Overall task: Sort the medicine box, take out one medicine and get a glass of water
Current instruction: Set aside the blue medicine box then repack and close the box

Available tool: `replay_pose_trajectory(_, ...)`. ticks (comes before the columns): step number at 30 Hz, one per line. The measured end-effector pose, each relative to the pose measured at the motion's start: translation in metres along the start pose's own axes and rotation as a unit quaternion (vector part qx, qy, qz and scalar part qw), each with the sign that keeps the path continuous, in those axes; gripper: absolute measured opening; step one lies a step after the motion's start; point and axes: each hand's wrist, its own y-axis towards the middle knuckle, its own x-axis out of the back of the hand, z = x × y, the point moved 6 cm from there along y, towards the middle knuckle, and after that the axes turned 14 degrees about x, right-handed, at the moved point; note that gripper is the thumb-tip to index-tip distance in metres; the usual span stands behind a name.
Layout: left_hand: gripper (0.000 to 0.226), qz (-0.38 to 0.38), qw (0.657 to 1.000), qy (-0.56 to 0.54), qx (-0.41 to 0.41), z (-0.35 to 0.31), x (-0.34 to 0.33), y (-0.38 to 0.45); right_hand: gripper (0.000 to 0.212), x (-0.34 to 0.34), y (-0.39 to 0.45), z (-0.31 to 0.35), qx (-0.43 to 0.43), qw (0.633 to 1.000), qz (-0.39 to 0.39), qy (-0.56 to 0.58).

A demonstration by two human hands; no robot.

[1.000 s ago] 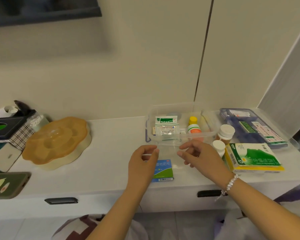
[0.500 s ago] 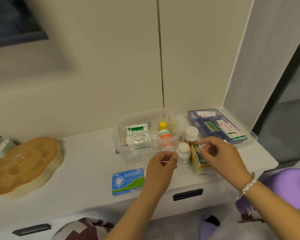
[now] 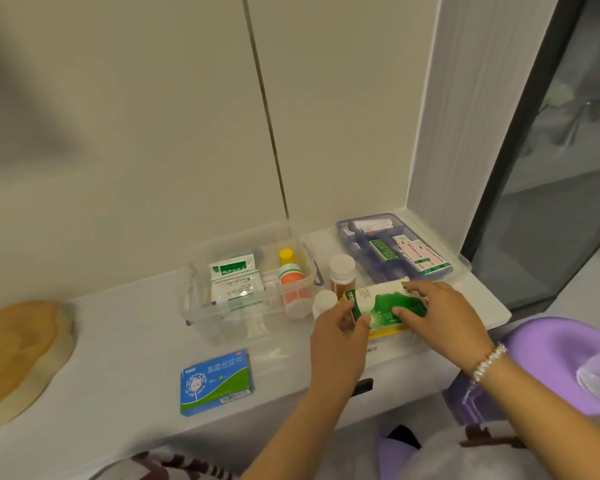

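Note:
A clear plastic medicine box stands on the white counter and holds green-and-white sachets, a yellow-capped bottle and an orange-labelled bottle. To its right, both hands hold a green-and-white medicine carton with a yellow underside. My left hand grips its left end; my right hand grips its right side, thumb on the front face. Behind the carton stand a brown bottle and a small white bottle. A blue-green tablet box lies near the front edge.
A blue tray with more medicine packs lies at the back right by the grey wall panel. An orange lidded dish sits at the far left. A purple seat is at the lower right. Dark drawer handles sit under the counter edge.
The view has swung right and down. Both hands moved right from in front of the clear box and took hold of the green-and-white carton.

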Motion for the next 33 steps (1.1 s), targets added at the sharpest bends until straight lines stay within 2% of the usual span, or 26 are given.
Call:
replay_pose_trajectory(4, 0.035, -0.001, 0.999, -0.035, -0.007, -0.007, 0.004, -0.001, 0.052, 0.007, 0.001, 0.004, -0.008, 0.999, -0.031, 0.031)
replay_pose_trajectory(7, 0.031, -0.003, 0.998, -0.062, -0.032, -0.019, 0.013, -0.002, 0.048, 0.020, 0.002, 0.012, 0.010, 0.994, -0.086, 0.062)
replay_pose_trajectory(10, 0.032, -0.021, 0.995, -0.062, -0.071, -0.032, 0.027, -0.005, 0.044, 0.032, 0.004, 0.025, 0.020, 0.985, -0.133, 0.110)
replay_pose_trajectory(15, 0.035, -0.045, 0.992, -0.062, -0.102, -0.046, 0.062, 0.006, 0.041, 0.034, 0.019, 0.058, 0.036, 0.970, -0.166, 0.177)
replay_pose_trajectory(22, 0.027, -0.093, 0.988, -0.052, -0.113, -0.047, 0.120, 0.035, 0.041, 0.007, 0.046, 0.100, 0.053, 0.959, -0.167, 0.223)
replay_pose_trajectory(26, 0.026, -0.118, 0.987, -0.048, -0.096, -0.039, 0.147, 0.054, 0.044, -0.014, 0.067, 0.119, 0.070, 0.957, -0.141, 0.243)
replay_pose_trajectory(30, 0.039, -0.134, 0.986, -0.006, -0.095, -0.038, 0.173, 0.075, 0.051, -0.035, 0.095, 0.136, 0.091, 0.958, -0.109, 0.247)
replay_pose_trajectory(33, 0.057, -0.111, 0.990, 0.051, -0.069, -0.036, 0.186, 0.097, 0.060, -0.054, 0.117, 0.144, 0.089, 0.964, -0.059, 0.242)
